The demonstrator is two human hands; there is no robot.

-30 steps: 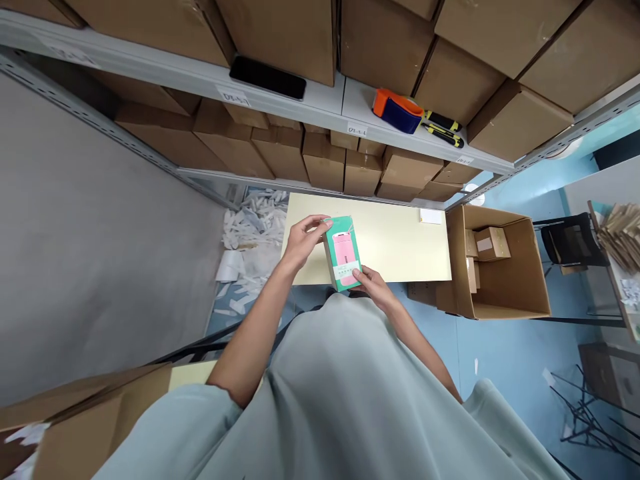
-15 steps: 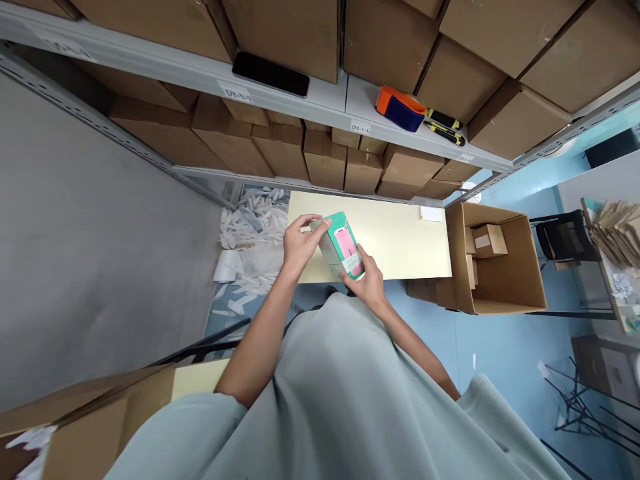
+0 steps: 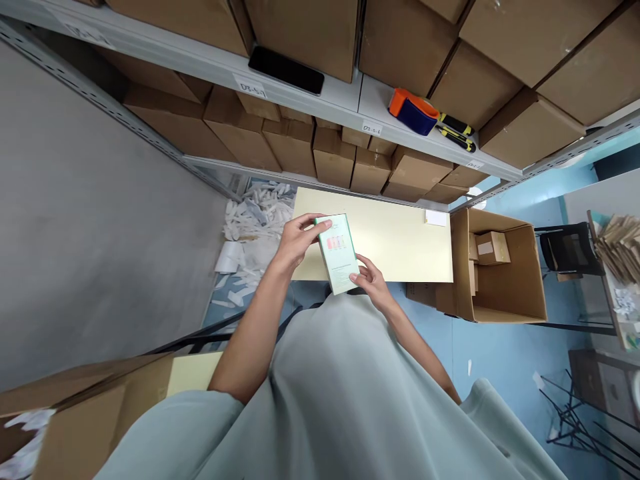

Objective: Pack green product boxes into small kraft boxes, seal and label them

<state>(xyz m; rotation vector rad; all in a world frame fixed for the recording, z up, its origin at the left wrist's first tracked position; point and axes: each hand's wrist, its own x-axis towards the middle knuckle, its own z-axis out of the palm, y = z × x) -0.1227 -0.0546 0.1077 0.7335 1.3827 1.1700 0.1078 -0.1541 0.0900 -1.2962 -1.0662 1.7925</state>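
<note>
I hold a small green product box (image 3: 338, 253) in both hands above the near edge of a pale yellow table (image 3: 400, 240). A pale printed side with small pink pictures faces up. My left hand (image 3: 296, 241) grips its far end with fingers wrapped over the top edge. Fingers of my right hand (image 3: 371, 283) clasp the near end, close to my grey-green shirt.
An open cardboard carton (image 3: 500, 273) with smaller boxes inside stands right of the table. Metal shelves ahead carry brown cartons, a black phone (image 3: 286, 69), an orange-and-blue tape dispenser (image 3: 413, 111) and yellow-handled tools (image 3: 455, 131). White paper scraps (image 3: 250, 227) litter the floor at left. A carton (image 3: 75, 427) sits at lower left.
The box has been turned in my hands: the green face with the pink picture went out of sight and a pale printed side now faces up. Both hands stay on it.
</note>
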